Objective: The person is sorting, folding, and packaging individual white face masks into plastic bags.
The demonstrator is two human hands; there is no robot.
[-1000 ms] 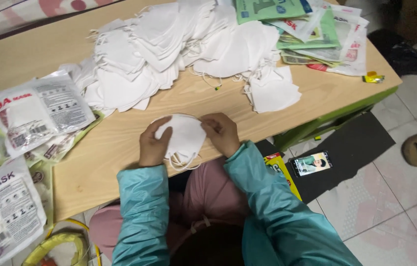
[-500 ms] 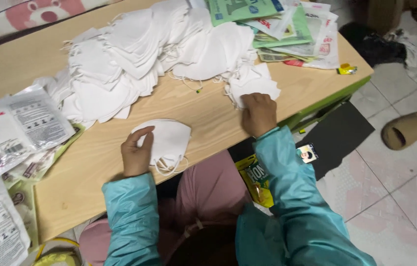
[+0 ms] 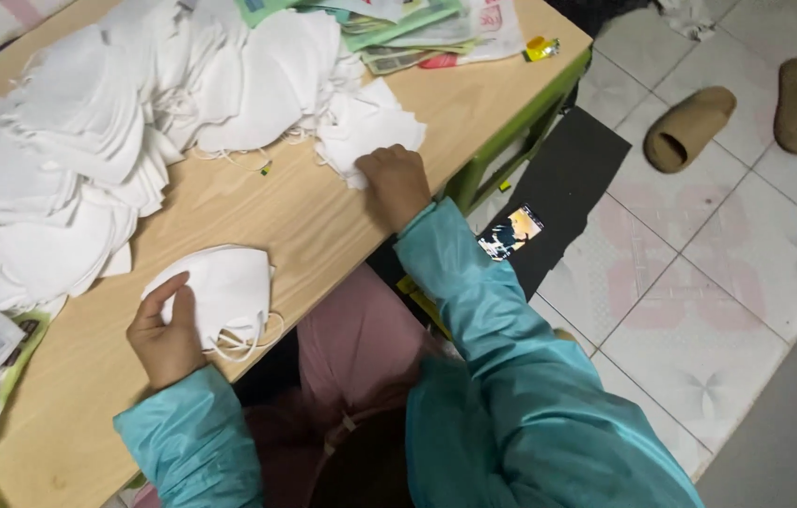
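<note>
Meanwhile, the left hand (image 3: 168, 329) is gripping a folded white fabric mask (image 3: 220, 292) at lower left; its dangling ear loops are likely snagging while the right hand (image 3: 397, 183) is pressing a small stack of white masks (image 3: 366, 122).

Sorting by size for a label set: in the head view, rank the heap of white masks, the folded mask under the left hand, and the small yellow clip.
1. heap of white masks
2. folded mask
3. yellow clip

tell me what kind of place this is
Probably a home set up for piecework: a low wooden table heaped with white face masks, on a tiled floor with slippers nearby.
</note>
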